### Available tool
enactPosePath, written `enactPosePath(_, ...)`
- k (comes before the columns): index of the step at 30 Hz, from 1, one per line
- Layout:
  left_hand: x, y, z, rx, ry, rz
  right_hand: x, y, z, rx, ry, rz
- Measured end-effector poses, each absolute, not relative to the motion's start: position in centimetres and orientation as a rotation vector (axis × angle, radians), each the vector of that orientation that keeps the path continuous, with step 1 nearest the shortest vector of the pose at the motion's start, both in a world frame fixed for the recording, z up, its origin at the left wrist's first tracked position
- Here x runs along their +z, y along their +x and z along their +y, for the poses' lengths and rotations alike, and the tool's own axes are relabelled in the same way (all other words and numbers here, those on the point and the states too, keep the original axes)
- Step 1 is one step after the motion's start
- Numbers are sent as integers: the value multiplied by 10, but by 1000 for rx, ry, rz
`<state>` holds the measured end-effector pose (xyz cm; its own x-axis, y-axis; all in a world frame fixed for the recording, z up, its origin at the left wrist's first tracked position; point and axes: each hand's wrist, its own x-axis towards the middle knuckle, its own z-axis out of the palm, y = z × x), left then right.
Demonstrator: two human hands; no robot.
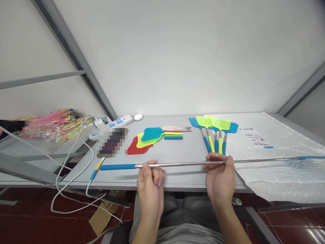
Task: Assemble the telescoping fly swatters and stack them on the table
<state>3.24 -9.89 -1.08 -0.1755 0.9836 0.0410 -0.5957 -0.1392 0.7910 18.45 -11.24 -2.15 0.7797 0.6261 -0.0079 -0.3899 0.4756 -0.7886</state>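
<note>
A fly swatter (182,164) with its metal telescopic rod drawn out long lies level across both hands, above the table's front edge. Its blue grip points left, and its blue head, edge-on, reaches the right border. My left hand (150,189) is closed around the rod just beside the grip. Further along, my right hand (220,179) pinches the rod between thumb and fingers. Behind that hand, several blue and yellow-green swatters (220,124) lie fanned out with rods collapsed. Loose blue (151,134), yellow-green (141,142) and red (134,148) heads overlap near metal rods (176,128) and coloured grips (173,137).
A white plastic sheet with a label (259,140) covers the table's right side. At left are a power strip (120,121), a white oval object (138,117), a blurred-out dark object (111,142) and looping white cables (66,162). Plastic-wrapped colourful goods (56,125) lie beyond the frame post.
</note>
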Motion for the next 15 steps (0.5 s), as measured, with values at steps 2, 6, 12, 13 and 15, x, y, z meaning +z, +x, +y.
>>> enactPosePath(2,-12,44,-105,1544,728,742,-22,181,-113,660,-892,-344)
enactPosePath(6,-12,62,-112,1455,785,677,-21,178,-113,713,-876,-375)
enactPosePath(12,-10,59,-105,1334,856,720,-21,188,-112,804,-781,-310)
enactPosePath(13,-10,54,-102,1314,846,739,-21,189,-112,799,-790,-288)
enactPosePath(15,-9,39,-94,1342,791,753,-23,190,-113,777,-823,-267)
